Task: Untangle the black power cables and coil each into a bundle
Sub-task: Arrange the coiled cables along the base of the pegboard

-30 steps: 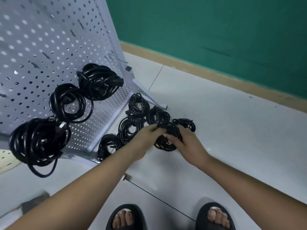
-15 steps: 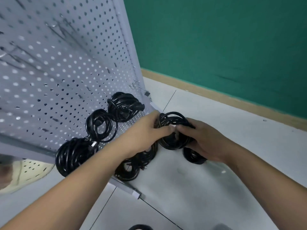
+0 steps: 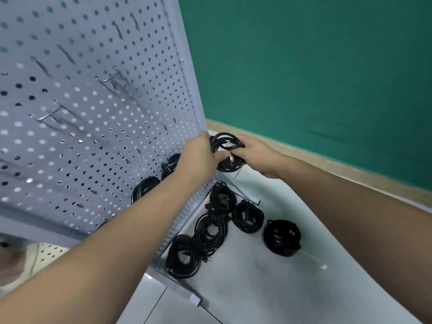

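Just above centre frame, the left hand (image 3: 198, 157) and right hand (image 3: 256, 155) both grip one cable bundle (image 3: 230, 168) beside the pegboard (image 3: 93, 127). It looks light, springy and slick, so clasping across all its loops should stop it uncoiling.

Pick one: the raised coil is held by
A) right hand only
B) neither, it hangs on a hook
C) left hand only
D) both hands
D: the left hand and the right hand both grip the coil, one on each side of it.
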{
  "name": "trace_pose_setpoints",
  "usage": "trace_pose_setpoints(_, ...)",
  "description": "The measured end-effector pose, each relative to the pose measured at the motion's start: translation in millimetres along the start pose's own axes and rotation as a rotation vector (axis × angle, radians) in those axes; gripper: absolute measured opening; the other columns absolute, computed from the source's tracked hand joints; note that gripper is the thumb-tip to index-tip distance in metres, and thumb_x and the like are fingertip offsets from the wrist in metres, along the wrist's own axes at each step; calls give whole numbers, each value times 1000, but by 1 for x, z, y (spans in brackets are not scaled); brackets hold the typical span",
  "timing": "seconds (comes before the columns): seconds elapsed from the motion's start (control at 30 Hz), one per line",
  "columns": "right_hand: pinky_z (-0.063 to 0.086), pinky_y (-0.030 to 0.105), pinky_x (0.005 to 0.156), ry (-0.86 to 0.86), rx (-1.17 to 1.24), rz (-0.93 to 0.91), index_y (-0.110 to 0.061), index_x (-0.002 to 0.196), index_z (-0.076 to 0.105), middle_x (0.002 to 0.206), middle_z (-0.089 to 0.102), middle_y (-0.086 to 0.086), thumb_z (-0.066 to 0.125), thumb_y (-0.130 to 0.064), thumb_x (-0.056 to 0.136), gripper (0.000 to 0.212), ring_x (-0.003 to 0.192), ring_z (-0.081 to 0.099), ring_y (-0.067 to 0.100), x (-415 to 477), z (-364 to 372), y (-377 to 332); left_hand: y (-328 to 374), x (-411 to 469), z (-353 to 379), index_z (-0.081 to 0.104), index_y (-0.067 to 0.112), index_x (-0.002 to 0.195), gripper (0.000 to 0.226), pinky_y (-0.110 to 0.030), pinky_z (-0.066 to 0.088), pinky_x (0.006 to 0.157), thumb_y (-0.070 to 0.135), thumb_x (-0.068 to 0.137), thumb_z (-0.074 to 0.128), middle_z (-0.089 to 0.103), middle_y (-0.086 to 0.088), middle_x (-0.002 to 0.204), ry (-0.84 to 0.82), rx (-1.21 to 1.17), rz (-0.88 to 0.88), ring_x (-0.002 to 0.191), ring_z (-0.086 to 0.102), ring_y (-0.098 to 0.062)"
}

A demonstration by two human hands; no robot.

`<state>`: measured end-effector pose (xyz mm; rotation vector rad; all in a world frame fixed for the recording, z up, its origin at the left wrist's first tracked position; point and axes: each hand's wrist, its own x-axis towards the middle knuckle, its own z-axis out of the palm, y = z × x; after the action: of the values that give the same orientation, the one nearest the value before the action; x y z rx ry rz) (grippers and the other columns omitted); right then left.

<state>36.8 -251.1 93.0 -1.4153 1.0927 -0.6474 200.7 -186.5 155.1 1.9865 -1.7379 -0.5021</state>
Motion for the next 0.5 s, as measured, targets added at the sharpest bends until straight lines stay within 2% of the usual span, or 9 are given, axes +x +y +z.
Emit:
trace_pose_setpoints(0.1,55,44,104,47,-139,-15,-19,120,67,116,75,3,63,-28,108,15,111,69,25,15,11,8,-15,11,6,59,9,110,43,-37,49,71,41,93,81,72,-9,100,3,83,-27,91,68,-29)
trace_pose_setpoints(0.17,53,44,100,48,-233,-36,-18,120,62,116,72,4,57,-37,111,22,111,66,28,22,22,12,-26,13,9,58,10,110,43,-38,48,69,41,93,81,72,-9,98,33,132,-30,91,68,-32)
trace_pose_setpoints(0.27,50,43,95,49,-296,-47,-12,124,53,120,69,11,47,-47,113,38,110,63,31,31,34,15,-31,14,11,50,14,126,51,-43,53,73,35,92,82,72,-9,98,112,188,16,90,67,-35)
trace_pose_setpoints(0.33,47,41,87,50,-328,-33,-11,122,50,121,66,13,45,-47,114,37,109,62,32,38,36,21,-32,19,9,41,23,135,64,-46,57,72,31,90,85,70,-7,92,136,219,79,83,66,-36)
trace_pose_setpoints(0.43,41,43,82,81,-512,13,-14,116,42,123,57,16,44,-49,113,35,106,58,34,48,39,32,-40,26,6,51,21,130,55,-44,54,75,26,88,85,70,-7,102,97,295,171,93,67,-35)
trace_pose_setpoints(0.5,47,47,84,103,-628,46,-16,116,37,117,59,16,40,-59,111,43,100,60,36,51,43,39,-49,26,4,62,17,131,50,-44,53,79,27,88,85,63,-7,116,133,380,210,105,64,-33)
